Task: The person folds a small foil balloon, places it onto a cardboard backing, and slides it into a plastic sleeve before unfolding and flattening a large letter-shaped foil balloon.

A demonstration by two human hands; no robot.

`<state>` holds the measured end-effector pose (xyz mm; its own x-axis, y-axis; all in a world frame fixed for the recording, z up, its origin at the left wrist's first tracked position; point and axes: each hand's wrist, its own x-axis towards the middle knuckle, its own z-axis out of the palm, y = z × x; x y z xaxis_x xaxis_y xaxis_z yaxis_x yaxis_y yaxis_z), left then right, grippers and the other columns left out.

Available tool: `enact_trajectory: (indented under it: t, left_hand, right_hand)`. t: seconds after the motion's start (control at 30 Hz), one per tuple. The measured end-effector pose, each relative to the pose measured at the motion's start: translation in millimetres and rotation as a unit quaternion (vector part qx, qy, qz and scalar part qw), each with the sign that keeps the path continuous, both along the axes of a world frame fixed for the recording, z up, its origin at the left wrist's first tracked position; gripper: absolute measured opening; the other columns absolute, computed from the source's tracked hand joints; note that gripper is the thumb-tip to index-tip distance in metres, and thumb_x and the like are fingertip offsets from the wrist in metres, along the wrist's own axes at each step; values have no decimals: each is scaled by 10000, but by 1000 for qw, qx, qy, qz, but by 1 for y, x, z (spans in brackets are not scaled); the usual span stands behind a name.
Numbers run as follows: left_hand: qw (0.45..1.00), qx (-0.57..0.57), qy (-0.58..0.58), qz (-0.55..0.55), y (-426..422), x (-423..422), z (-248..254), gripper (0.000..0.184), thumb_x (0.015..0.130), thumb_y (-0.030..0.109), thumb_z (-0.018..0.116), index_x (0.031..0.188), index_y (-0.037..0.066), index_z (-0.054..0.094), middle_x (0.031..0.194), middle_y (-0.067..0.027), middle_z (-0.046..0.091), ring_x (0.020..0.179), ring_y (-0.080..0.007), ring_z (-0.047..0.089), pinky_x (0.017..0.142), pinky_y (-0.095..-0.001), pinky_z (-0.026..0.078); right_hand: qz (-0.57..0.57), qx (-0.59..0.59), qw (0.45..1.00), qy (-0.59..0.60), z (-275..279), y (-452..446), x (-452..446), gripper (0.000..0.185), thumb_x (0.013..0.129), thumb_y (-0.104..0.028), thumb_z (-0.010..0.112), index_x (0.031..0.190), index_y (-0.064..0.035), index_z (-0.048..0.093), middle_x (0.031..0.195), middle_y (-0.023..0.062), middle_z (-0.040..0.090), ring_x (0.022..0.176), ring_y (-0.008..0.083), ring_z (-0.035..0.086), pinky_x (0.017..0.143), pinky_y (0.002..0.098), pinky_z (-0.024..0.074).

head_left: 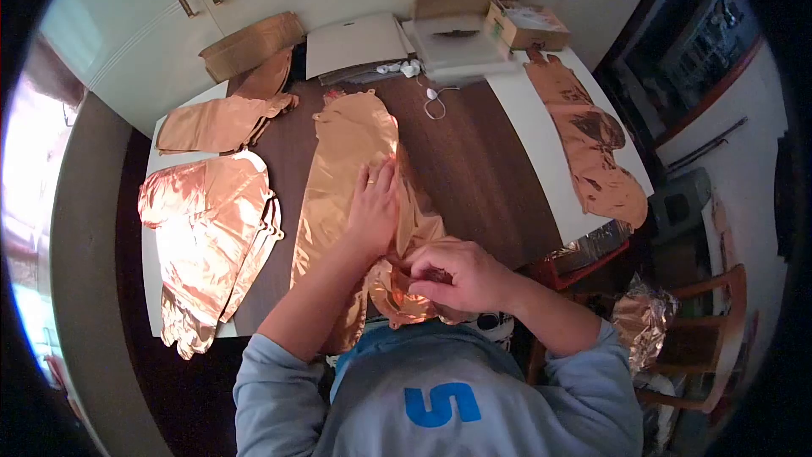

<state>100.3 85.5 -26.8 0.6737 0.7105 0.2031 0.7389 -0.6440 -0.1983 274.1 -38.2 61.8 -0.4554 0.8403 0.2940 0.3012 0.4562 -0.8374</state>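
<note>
A flat, rose-gold foil balloon (338,161) lies lengthwise on the dark table in front of me, its near end crumpled and hanging over the edge by my body. My left hand (374,207) rests on it, palm down with fingers stretched out. Close to the table's near edge, my right hand (461,275) is closed, thumb and fingers pinching the folded foil of the same balloon. The exact spot gripped is partly hidden by the fingers.
Stacked foil balloons (211,228) lie at left, with more foil (216,123) behind them. Another foil pile (588,140) covers the right white panel. At the back are a cardboard box (529,30), a white box (355,46) and a white cable (434,106). A wooden chair (719,330) stands right.
</note>
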Motion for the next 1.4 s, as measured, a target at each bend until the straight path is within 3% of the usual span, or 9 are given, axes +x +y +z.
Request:
enact_trajectory:
  t: [0.07,0.17,0.27,0.4,0.63,0.87,1.07,1.17,1.4]
  left_hand:
    - [992,121,33,-2,10,-3,-32,806,832,373,604,1452,-94,385,1484,-194,401,1438,-309,319,1207,-510,180]
    - [995,-84,-49,13,-9,3,19,804,837,393,606,1443,-87,386,1487,-197,396,1424,-329,332,1199,-521,194]
    - [972,-143,-188,-17,-11,5,26,893,794,428,660,1479,-36,322,1494,-236,363,1405,-390,326,1190,-554,192]
    - [978,-115,-174,-25,-12,3,24,744,830,366,606,1397,-70,402,1467,-199,405,1384,-343,376,1182,-531,224]
    - [969,-121,-209,-59,-8,0,24,725,781,321,649,1355,-66,434,1434,-218,420,1384,-367,374,1181,-524,224]
    - [946,-153,-263,-107,-2,-5,19,786,790,409,676,1367,-63,429,1442,-236,408,1395,-388,356,1189,-525,213]
    - [974,-97,-175,-102,2,-10,15,845,798,468,680,1411,-50,415,1467,-231,404,1417,-392,338,1196,-528,202]
    - [980,-128,-130,-82,-2,-14,38,762,790,253,636,1454,-23,386,1514,-201,377,1459,-397,283,1196,-581,157]
    - [972,-133,-179,-80,-1,-25,23,765,796,255,626,1468,-19,383,1522,-202,380,1444,-394,314,1193,-533,207]
  right_hand:
    - [55,-102,992,53,5,8,8,207,904,-189,721,1041,-45,662,976,120,713,883,262,702,797,371,554]
    - [-98,3,995,-26,-19,36,37,282,920,-208,695,1148,-45,663,1127,137,702,1045,287,678,909,391,532]
    - [-190,157,939,-239,-54,61,51,415,949,-262,636,1295,-35,599,1323,176,608,1240,342,569,1055,475,431]
    - [-97,100,937,-322,-62,58,29,607,987,-373,525,1458,-4,419,1548,191,381,1442,387,325,1181,578,205]
    - [-92,56,930,-353,-53,53,14,765,1015,-506,397,1568,-19,190,1598,219,274,1492,392,225,1208,568,126]
    - [-94,40,939,-328,-49,54,14,790,1009,-534,395,1562,-9,189,1599,231,259,1481,416,241,1209,570,117]
    - [-91,52,934,-342,-53,54,15,804,1003,-554,393,1559,-8,198,1608,219,247,1490,406,218,1209,571,113]
    - [-88,48,929,-355,-52,54,14,811,1003,-575,376,1558,-10,207,1612,212,242,1497,397,203,1210,571,107]
    - [-99,49,921,-374,-56,53,10,830,998,-612,352,1569,-27,204,1619,199,237,1508,387,181,1211,575,91]
